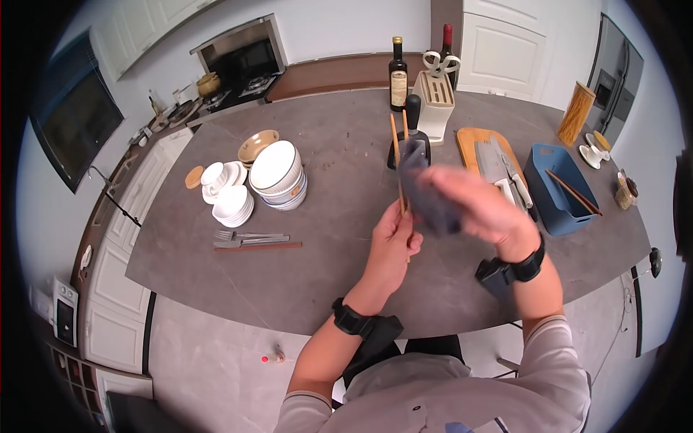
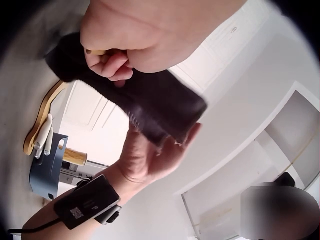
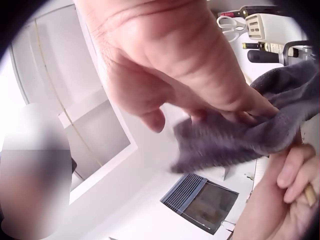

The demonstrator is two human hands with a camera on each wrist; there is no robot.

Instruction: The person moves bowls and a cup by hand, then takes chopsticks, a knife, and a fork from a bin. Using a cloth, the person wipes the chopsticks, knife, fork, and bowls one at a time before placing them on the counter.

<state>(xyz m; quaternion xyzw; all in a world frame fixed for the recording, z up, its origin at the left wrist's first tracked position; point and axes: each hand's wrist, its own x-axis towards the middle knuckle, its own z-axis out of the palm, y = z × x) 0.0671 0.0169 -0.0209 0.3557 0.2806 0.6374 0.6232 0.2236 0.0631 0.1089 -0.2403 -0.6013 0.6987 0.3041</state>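
Upright in my left hand [image 1: 390, 244] is a pair of light wooden chopsticks [image 1: 395, 141], gripped by the fingers near their lower ends. A dark grey cloth [image 1: 433, 209] hangs beside and partly over the chopsticks, hiding part of their length. My right hand [image 1: 482, 206], blurred in the head view, lies against the cloth with its fingers extended. Seen from the right wrist, those fingers reach into the folds of the cloth [image 3: 225, 140] while the thumb stands apart. From the left wrist, the right hand [image 2: 145, 155] is under one end of the cloth.
On the left stand stacked bowls [image 1: 278, 169], cups and saucers, with cutlery [image 1: 253, 237] in front. Behind the hands are a knife block [image 1: 435, 105] with scissors and a dark bottle [image 1: 398, 76]. To the right lie knives on a cutting board [image 1: 471, 141] and a blue bin [image 1: 552, 206] holding dark chopsticks.
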